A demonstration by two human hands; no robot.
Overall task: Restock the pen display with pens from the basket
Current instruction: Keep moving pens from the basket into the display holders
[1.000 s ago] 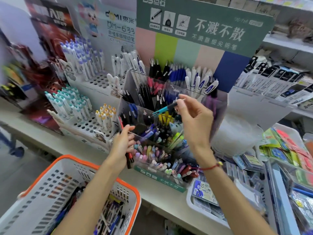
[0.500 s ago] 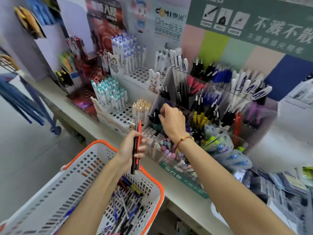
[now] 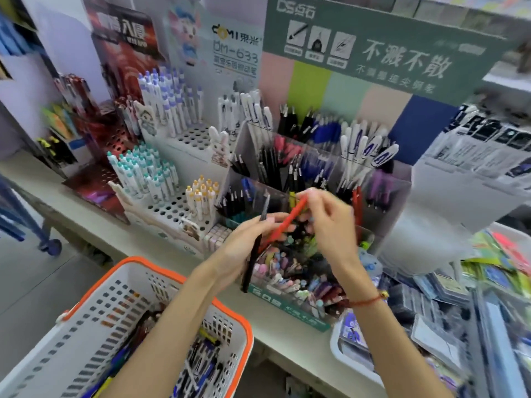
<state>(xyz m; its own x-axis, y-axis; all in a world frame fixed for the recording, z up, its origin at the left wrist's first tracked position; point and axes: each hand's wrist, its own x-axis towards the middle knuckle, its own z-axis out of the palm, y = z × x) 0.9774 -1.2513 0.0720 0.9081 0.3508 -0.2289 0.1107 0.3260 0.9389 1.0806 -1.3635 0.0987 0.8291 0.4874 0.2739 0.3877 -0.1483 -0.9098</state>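
Note:
My left hand grips a black pen and the lower end of a red pen, in front of the clear tiered pen display. My right hand pinches the upper end of the red pen, just above the display's middle compartments. The display holds black, red, blue, white and purple pens in its rows, and pastel ones in the front row. The white basket with an orange rim sits at the lower left under my left forearm, with several pens in its bottom.
White peg-hole racks with teal, yellow and purple-capped pens stand left of the display. A green sign rises behind it. Trays of packaged goods lie to the right. The shelf's front edge runs between basket and display.
My right hand left the display's left compartments and came to the red pen in my left hand, now pinching its top. My left hand rose toward the display.

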